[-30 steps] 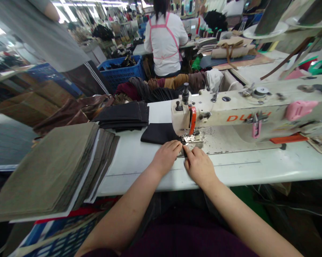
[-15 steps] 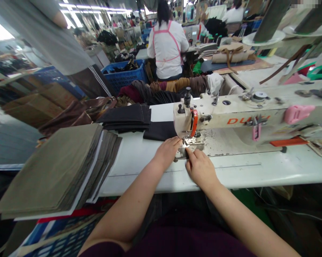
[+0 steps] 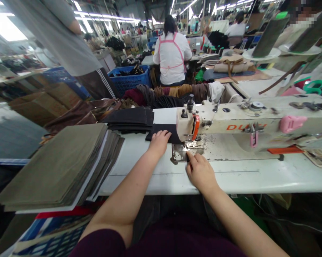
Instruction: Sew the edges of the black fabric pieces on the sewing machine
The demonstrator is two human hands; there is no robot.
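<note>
My left hand (image 3: 160,142) lies with its fingers stretched over the near edge of a black fabric piece (image 3: 164,129), left of the sewing machine head (image 3: 188,123). My right hand (image 3: 201,170) rests at the front of the metal needle plate (image 3: 180,155). Its index finger reaches forward onto the plate just below the presser foot, while the other fingers bend loosely. Nothing plainly shows in its grasp; anything under the fingertip is too small to make out. A stack of folded black pieces (image 3: 131,119) lies beyond my left hand.
A tall stack of olive-grey fabric panels (image 3: 52,160) covers the table's left end. Bundled cloth (image 3: 177,92) lines the far edge. Thread cones (image 3: 269,37) stand at right. A person stands at left (image 3: 59,39); another in a white top (image 3: 171,59) sits ahead, near a blue crate (image 3: 130,80).
My left hand has moved left and slightly away from the needle, onto the black fabric. My right hand stays by the needle plate. The view has tilted up slightly.
</note>
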